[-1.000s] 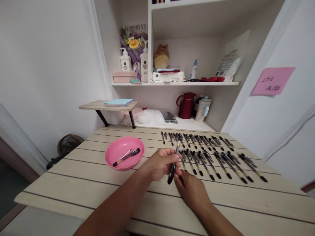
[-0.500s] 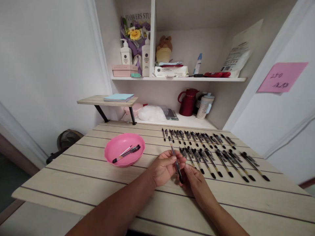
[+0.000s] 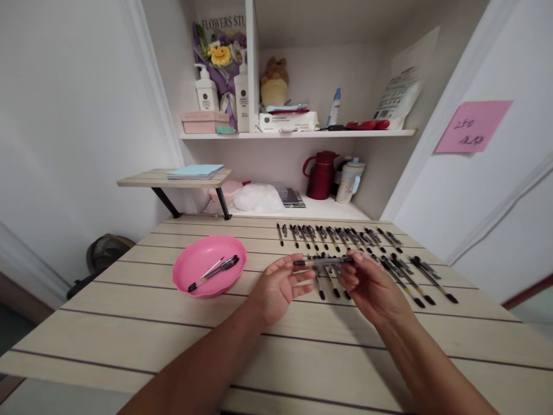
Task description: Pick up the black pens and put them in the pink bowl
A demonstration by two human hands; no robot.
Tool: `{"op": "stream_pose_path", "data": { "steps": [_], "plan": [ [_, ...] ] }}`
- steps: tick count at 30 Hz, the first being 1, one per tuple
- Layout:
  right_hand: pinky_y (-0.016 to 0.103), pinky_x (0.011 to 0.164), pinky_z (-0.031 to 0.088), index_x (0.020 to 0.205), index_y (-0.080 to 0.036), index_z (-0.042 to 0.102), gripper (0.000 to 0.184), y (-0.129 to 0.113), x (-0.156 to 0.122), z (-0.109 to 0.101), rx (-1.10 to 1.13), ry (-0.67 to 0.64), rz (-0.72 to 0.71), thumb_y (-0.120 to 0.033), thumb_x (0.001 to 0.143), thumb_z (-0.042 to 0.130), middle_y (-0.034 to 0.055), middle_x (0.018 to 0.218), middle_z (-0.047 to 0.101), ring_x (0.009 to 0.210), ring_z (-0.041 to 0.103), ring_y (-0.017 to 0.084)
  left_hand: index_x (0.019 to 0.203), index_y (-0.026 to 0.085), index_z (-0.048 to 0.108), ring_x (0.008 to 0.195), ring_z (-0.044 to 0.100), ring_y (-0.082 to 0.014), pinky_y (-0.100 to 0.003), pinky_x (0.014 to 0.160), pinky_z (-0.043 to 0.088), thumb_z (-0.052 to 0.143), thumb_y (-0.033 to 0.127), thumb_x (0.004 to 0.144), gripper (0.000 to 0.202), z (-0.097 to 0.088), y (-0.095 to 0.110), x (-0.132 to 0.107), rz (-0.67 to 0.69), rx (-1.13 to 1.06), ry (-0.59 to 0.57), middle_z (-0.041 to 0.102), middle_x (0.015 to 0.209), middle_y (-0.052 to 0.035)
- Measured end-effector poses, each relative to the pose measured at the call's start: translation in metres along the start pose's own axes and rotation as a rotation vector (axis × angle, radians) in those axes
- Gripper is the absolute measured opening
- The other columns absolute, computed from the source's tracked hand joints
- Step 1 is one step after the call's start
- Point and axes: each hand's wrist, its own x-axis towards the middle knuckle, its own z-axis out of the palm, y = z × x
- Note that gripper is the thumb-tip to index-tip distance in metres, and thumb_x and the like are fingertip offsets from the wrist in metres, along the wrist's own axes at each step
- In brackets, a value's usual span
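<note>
Level above the table is a slim pen (image 3: 324, 261) with a clear barrel and dark ends. My right hand (image 3: 374, 285) pinches it by its right end between thumb and fingers. Close by the other end is my left hand (image 3: 283, 285), its fingers spread and not closed round the pen; whether a fingertip touches it I cannot tell. Behind and below my hands, several black capped pens lie in a back row (image 3: 332, 237) and a front row (image 3: 430, 279), partly hidden by my right hand. A pink bowl (image 3: 185, 285) on the left holds pens (image 3: 216, 273) and a thin white stick.
At the back left, a small raised shelf (image 3: 133, 180) carries blue paper (image 3: 195, 171). A red jug (image 3: 321, 176) and a pale tumbler (image 3: 348, 184) stand behind the table. Bottles, boxes and a plush toy (image 3: 275, 83) fill the upper shelf.
The pen has turned from steep to level and risen, passing from my left hand's grip to my right hand's. My left fingers have spread. The view has shifted slightly.
</note>
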Motion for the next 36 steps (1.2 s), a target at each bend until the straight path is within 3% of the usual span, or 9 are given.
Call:
{"op": "stream_pose_path", "data": {
  "steps": [3, 7, 13, 20, 25, 29, 32, 36],
  "plan": [
    [0.019, 0.041, 0.023, 0.076, -0.020, 0.051, 0.018, -0.003, 0.003, 0.011, -0.180, -0.141, 0.061, -0.032, 0.069, 0.063, -0.0078, 0.050, 0.039, 0.040, 0.032, 0.006, 0.096, 0.012, 0.059, 0.073, 0.063, -0.0178, -0.027, 0.060, 0.048, 0.050, 0.048, 0.078, 0.041, -0.005, 0.002, -0.001, -0.206, 0.063, -0.107, 0.064, 0.087, -0.0110],
    [0.018, 0.042, 0.026, 0.076, -0.017, 0.052, 0.024, 0.018, 0.002, 0.021, -0.379, -0.257, 0.147, -0.036, 0.068, 0.063, -0.0070, 0.048, 0.046, 0.040, 0.036, 0.006, 0.086, 0.013, 0.055, 0.048, 0.056, -0.0104, -0.021, 0.045, 0.044, 0.063, 0.035, 0.070, 0.029, -0.010, -0.005, -0.001, -0.315, 0.287, -0.210, 0.059, 0.066, -0.0021],
    [0.020, 0.039, 0.029, 0.068, -0.018, 0.048, 0.035, 0.055, -0.005, 0.022, -0.402, -0.094, 0.114, -0.052, 0.074, 0.052, -0.0052, 0.043, 0.047, 0.037, 0.042, 0.009, 0.077, 0.017, 0.046, 0.033, 0.036, -0.0017, -0.015, 0.033, 0.024, 0.057, 0.032, 0.071, 0.020, -0.004, -0.028, 0.001, -0.191, 0.505, 0.011, 0.051, 0.058, 0.0048],
    [0.022, 0.044, 0.033, 0.062, -0.019, 0.046, 0.039, 0.049, -0.013, 0.029, -0.562, 0.101, -0.044, -0.056, 0.073, 0.051, -0.0055, 0.047, 0.042, 0.045, 0.039, 0.009, 0.072, 0.017, 0.043, 0.033, 0.029, -0.0008, -0.017, 0.035, 0.015, 0.058, 0.037, 0.071, 0.025, 0.013, -0.031, -0.005, -0.198, 0.483, 0.112, 0.049, 0.054, 0.0044],
    [0.019, 0.036, 0.023, 0.064, -0.020, 0.044, 0.039, 0.039, -0.012, 0.027, -0.407, 0.142, 0.033, -0.057, 0.077, 0.045, -0.0081, 0.042, 0.034, 0.036, 0.028, 0.006, 0.079, 0.015, 0.050, 0.032, 0.022, 0.0004, -0.017, 0.036, 0.010, 0.059, 0.037, 0.072, 0.025, 0.014, -0.028, -0.011, -0.392, 0.258, -0.042, 0.048, 0.051, 0.0043],
    [0.018, 0.035, 0.020, 0.069, -0.019, 0.047, 0.037, 0.038, -0.002, 0.012, -0.255, 0.177, 0.009, -0.055, 0.075, 0.050, -0.0077, 0.046, 0.036, 0.038, 0.027, 0.005, 0.095, 0.016, 0.053, 0.030, 0.023, -0.0001, -0.017, 0.035, 0.010, 0.059, 0.035, 0.073, 0.030, 0.013, -0.032, -0.013, -0.415, 0.208, -0.123, 0.051, 0.052, 0.0039],
    [0.018, 0.037, 0.020, 0.070, -0.018, 0.049, 0.035, 0.038, 0.004, 0.004, -0.189, 0.158, -0.013, -0.053, 0.073, 0.055, -0.0074, 0.047, 0.038, 0.039, 0.030, 0.005, 0.105, 0.017, 0.051, 0.030, 0.024, -0.0007, -0.016, 0.034, 0.012, 0.055, 0.038, 0.076, 0.036, 0.012, -0.034, -0.012, -0.429, 0.217, -0.120, 0.051, 0.051, 0.0045],
    [0.018, 0.039, 0.023, 0.075, -0.018, 0.053, 0.029, 0.033, 0.007, 0.000, -0.074, 0.150, -0.088, -0.047, 0.074, 0.058, -0.0058, 0.055, 0.047, 0.041, 0.033, 0.004, 0.095, 0.017, 0.053, 0.030, 0.023, -0.0014, -0.016, 0.033, 0.012, 0.050, 0.044, 0.079, 0.031, 0.010, -0.031, -0.008, -0.376, 0.205, -0.022, 0.046, 0.049, 0.0061]
  ]
}}
